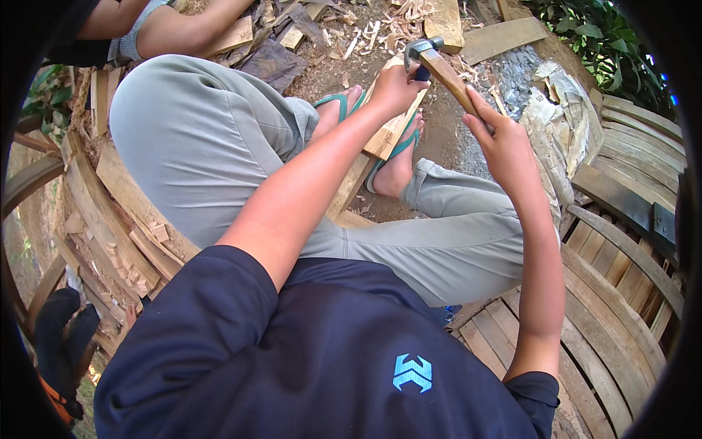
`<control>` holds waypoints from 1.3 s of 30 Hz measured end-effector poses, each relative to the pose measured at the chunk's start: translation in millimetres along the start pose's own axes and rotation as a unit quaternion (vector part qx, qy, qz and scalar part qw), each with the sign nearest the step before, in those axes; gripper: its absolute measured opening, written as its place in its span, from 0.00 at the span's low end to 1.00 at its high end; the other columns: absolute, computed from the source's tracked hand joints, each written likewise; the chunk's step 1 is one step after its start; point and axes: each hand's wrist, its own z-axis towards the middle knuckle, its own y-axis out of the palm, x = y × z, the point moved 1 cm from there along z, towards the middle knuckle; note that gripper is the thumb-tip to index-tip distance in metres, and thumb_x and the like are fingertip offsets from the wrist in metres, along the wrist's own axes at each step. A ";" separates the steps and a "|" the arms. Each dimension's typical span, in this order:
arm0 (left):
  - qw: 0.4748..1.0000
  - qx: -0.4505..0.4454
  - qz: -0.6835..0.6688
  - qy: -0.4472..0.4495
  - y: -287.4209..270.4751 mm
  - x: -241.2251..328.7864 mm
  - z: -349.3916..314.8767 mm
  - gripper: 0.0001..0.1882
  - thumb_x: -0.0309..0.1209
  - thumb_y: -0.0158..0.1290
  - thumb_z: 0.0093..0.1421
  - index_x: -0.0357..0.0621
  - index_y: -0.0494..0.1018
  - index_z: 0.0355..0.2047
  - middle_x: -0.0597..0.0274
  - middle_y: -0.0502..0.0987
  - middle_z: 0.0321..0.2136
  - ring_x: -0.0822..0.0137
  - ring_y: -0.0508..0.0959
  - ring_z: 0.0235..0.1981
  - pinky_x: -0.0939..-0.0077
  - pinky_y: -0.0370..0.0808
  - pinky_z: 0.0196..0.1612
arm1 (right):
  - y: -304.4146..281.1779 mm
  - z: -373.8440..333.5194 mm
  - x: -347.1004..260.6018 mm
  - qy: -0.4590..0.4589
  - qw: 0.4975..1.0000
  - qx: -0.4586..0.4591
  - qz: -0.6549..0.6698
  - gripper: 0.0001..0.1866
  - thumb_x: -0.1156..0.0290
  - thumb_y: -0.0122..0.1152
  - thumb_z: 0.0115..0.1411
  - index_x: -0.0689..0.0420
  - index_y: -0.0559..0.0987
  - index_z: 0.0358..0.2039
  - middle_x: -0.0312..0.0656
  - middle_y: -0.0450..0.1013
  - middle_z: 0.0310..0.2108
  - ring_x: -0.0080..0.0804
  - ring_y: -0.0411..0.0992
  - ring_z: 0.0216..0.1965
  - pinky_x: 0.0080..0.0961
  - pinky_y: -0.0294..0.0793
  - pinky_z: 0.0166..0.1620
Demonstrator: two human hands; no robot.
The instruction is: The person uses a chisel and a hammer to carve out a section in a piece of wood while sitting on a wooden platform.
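My right hand [499, 139] is wrapped round the lower end of a hammer's [449, 76] wooden handle. The metal head slants up and left, right above my left hand [397, 94]. That left hand is closed round an upright tool with a dark blue handle [422, 73]; its lower part is hidden by my fingers, so I cannot tell its kind. Under the left hand lies a pale wooden board [387, 139], running between my two feet in green flip-flops. Whether the hammer head touches the blue handle, I cannot tell.
Wood shavings [373, 33] and offcuts litter the ground ahead. Another person's arm [191, 33] shows at the upper left. Grey gravel [512, 69] and a torn pale sack [556, 117] lie to the right. Stacked planks [621, 293] stand at the right, more timber [95, 212] at the left.
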 end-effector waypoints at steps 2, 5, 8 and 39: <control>1.000 -0.021 -0.003 -0.012 0.4 1.8 -0.9 0.16 0.32 0.64 0.59 0.39 0.82 0.46 0.52 0.86 0.34 0.65 0.86 0.35 0.68 0.78 0.40 | 4.2 -3.6 8.2 -0.026 0.998 0.038 0.030 0.26 0.58 0.61 0.68 0.44 0.74 0.65 0.63 0.76 0.34 0.58 0.78 0.34 0.41 0.75 0.40; 0.998 -0.010 -0.052 0.021 0.8 -0.9 1.7 0.18 0.32 0.64 0.59 0.40 0.82 0.48 0.52 0.86 0.36 0.67 0.86 0.37 0.70 0.79 0.42 | 10.6 -8.2 12.6 -0.069 0.989 0.107 0.079 0.26 0.59 0.62 0.68 0.44 0.74 0.65 0.63 0.75 0.33 0.58 0.77 0.32 0.40 0.75 0.38; 0.999 -0.029 -0.025 -0.004 2.4 -6.8 7.3 0.19 0.31 0.65 0.59 0.39 0.82 0.50 0.53 0.87 0.39 0.68 0.86 0.40 0.72 0.79 0.44 | 10.6 -3.6 15.7 -0.019 0.999 0.036 0.020 0.25 0.60 0.61 0.69 0.44 0.74 0.65 0.63 0.74 0.32 0.57 0.75 0.30 0.39 0.74 0.37; 0.989 0.133 -0.053 0.033 -4.4 -12.1 -0.6 0.15 0.28 0.64 0.56 0.37 0.81 0.43 0.41 0.84 0.34 0.45 0.85 0.37 0.57 0.79 0.42 | 24.1 -27.3 32.7 0.008 0.981 0.072 0.178 0.26 0.63 0.62 0.70 0.53 0.73 0.66 0.52 0.81 0.39 0.18 0.70 0.37 0.23 0.74 0.45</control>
